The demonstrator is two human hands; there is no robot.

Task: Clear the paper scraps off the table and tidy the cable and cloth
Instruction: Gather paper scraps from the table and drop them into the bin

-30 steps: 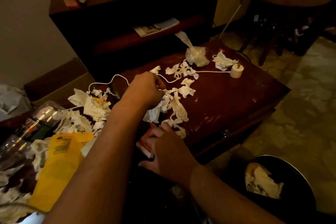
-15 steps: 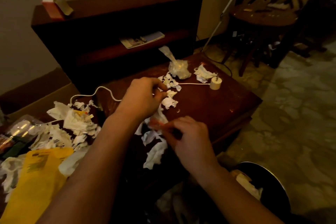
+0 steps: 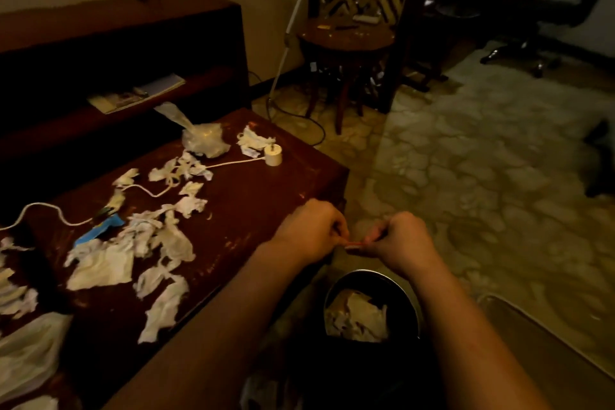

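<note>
Both hands are off the surface's [image 3: 259, 196] near-right corner. The left hand [image 3: 309, 230] and right hand [image 3: 401, 238] are curled, knuckles up, pinching one small reddish scrap [image 3: 355, 245] between them. The bin [image 3: 369, 272] is on the floor at 6 o'clock from the hands, with crumpled paper already inside.

Risks: the hands seem to sit over the bin's far rim rather than its mouth, so a light piece let go here may drift onto the floor. The white cable [image 3: 233, 164] threads through the litter to a round plug [image 3: 273, 156] near the far edge. A broad sweep could snag it and drag the plug off.

The bulk of the paper scraps [image 3: 100, 268] lie at 9 to 10 o'clock of the left hand, well apart from it. The cable is at 11 o'clock.
</note>
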